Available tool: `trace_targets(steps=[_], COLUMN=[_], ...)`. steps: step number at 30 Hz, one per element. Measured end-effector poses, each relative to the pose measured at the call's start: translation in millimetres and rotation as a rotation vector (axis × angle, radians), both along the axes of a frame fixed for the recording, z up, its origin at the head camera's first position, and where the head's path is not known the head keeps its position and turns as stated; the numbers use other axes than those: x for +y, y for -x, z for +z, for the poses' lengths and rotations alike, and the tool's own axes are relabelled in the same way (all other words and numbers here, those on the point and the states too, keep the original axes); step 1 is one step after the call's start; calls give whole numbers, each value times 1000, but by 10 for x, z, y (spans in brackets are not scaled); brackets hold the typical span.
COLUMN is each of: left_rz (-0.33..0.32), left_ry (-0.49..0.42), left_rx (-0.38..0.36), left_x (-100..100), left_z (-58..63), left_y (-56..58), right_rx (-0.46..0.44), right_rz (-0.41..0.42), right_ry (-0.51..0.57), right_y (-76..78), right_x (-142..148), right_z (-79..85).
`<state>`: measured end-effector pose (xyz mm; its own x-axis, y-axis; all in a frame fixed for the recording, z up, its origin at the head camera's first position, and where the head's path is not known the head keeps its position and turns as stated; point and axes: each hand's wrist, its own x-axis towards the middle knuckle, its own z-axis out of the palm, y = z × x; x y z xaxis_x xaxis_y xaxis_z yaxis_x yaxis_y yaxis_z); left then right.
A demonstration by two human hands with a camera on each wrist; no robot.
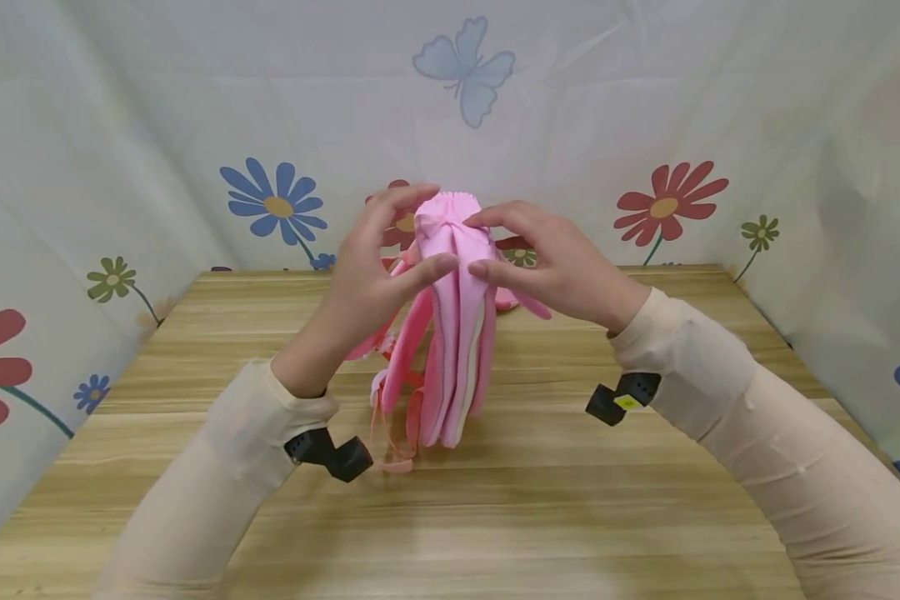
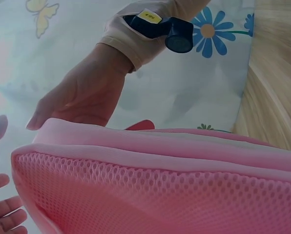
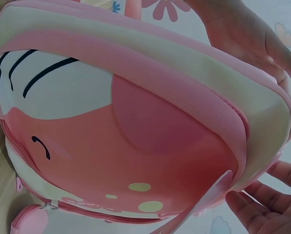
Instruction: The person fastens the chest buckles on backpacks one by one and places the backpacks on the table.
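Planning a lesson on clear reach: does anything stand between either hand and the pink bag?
Nothing visible does; the left hand and right hand are both right at the pink bag's upper end.

Table [image 1: 570, 500], one. Top of pale yellow-brown wood grain with darker streaks, running side to side in the head view. Far edge straight; side edges spread apart toward the near side; near edge out of frame. A strip of the top shows in each wrist view.

At mid-table: bag [image 1: 465, 333], one, pink, upright, narrow side toward the head camera; whether its base rests on the top or hangs just clear cannot be told. Straps [image 1: 414, 417], orange-pink, at its left; pale tab [image 1: 397, 467] low down, contact with wood unclear.
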<state>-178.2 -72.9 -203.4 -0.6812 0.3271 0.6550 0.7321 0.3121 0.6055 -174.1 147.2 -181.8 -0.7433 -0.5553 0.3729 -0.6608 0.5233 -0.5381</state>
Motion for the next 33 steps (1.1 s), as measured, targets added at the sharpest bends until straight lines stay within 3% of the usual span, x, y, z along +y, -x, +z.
trace_targets(steps=[5,10,17,23,33], left_rz=[48,131,190,253,287], left_ry=[-19,-24,55,122,133], left_rx=[16,-19,-75,-166,-211], left_x=[-89,-206,-356,-413,-495], left_z=[-87,-205,-368,-518,-673], left_y=[-57,-112,-138,-182,-205], right_rx=[-12,-21,-26,-20,-7], right_rz=[-20,-25,-32,-28,-18], right_ry=[-14,-15,-2,14,14], right_y=[-16,-20,-33,-34,-29], right_x=[-7,0,37,75,102], right_z=[-10,-30,-56,-78,-85])
